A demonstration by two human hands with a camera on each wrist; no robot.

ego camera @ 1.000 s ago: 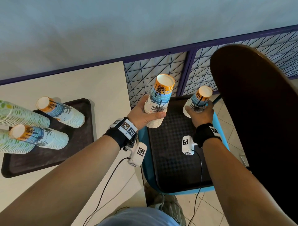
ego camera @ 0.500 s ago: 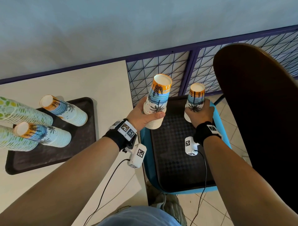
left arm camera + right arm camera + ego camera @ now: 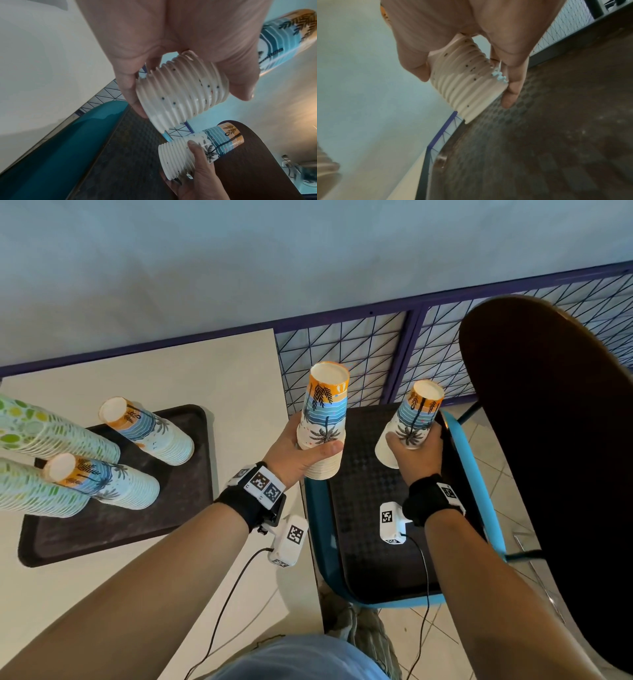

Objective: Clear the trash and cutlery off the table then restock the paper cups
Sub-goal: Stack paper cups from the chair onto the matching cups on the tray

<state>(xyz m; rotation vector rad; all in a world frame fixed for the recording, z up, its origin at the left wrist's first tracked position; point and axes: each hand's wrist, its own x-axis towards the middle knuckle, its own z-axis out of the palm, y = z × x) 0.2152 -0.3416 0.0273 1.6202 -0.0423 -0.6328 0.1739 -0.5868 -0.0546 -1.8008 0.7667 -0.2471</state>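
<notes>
Head view: left hand [image 3: 301, 453] and right hand [image 3: 416, 455] each hold a palm-print paper cup stack [image 3: 323, 419] above the black tray [image 3: 376, 559] on the teal chair [image 3: 479, 474]. The desk [image 3: 205, 378] tray [image 3: 113, 529] already has stacks. Risk I see: nested cups sliding apart if a stack tips.

Left wrist: fingers [image 3: 130, 86] curled round the rims, clenched firmly.

Right wrist: fingers [image 3: 511, 86] wrapped on its shorter stack [image 3: 465, 86], lowest rim near the tray.
</notes>
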